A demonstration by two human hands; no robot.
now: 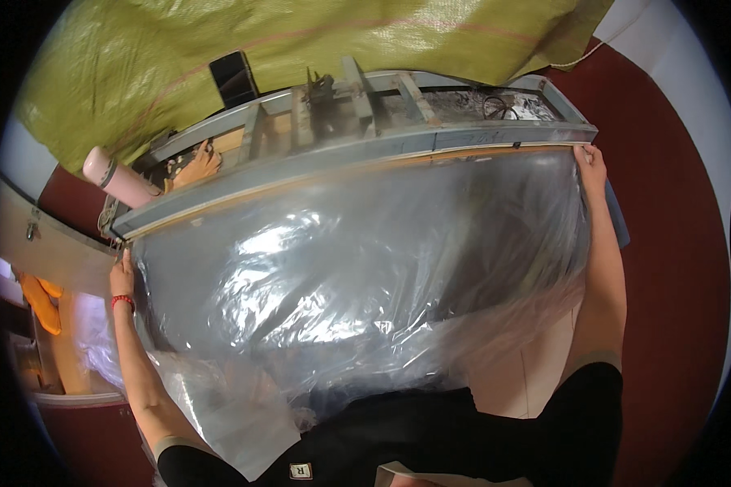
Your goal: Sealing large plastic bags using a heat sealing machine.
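Note:
A large sheet of clear plastic film (357, 243) is stretched across in front of me, shiny and wrinkled, its lower part hanging loose toward my body. Its far edge runs along a wooden strip on a long grey metal frame (325, 166). My left hand (123, 276) is closed on the film's left corner, close to the frame's near left end. At the opposite corner, my right hand (591, 165) pinches the film against the frame's right end. Both arms reach wide apart.
Crossbars divide the frame; a hand or hand-shaped glove (195, 168) rests in its left section. A pink bottle (120, 176) leans there, and a dark phone (233, 79) stands behind. Yellow-green woven sheeting (300, 40) covers the back. An open compartment at left holds an orange thing (42, 304).

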